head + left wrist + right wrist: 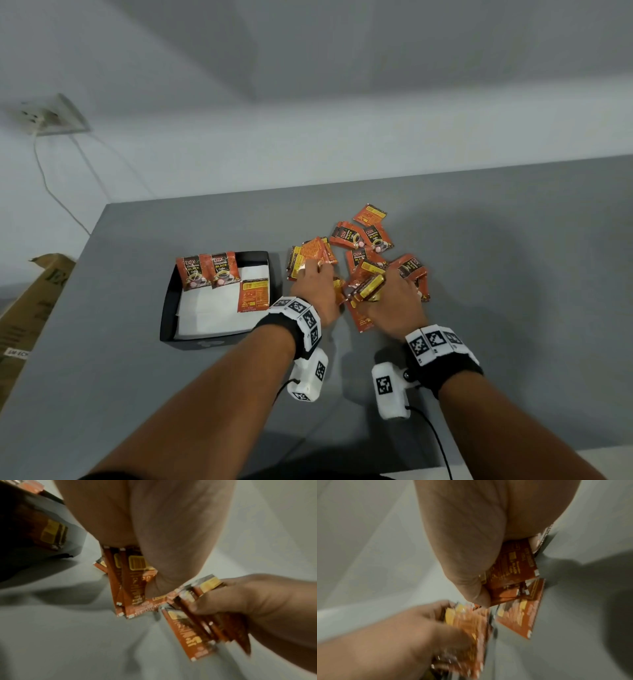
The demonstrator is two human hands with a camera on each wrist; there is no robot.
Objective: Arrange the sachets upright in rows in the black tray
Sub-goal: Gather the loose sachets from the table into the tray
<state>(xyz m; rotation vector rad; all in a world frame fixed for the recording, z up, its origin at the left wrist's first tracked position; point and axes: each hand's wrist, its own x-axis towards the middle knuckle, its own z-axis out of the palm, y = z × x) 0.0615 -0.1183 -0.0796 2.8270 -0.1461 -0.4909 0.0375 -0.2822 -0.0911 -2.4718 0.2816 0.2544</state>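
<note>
Both hands are working the loose pile of orange-and-brown foil coffee sachets on the grey tabletop. Left hand is pinching a fanned stack of sachets; right hand is gripping a bunched stack. Black rectangular tray with white paper liner is sitting just left of the hands, three sachets inside, most of the liner showing bare. Table's left edge is running near the tray. Both wrist views are blurred; fingertips are hidden behind sachets.
</note>
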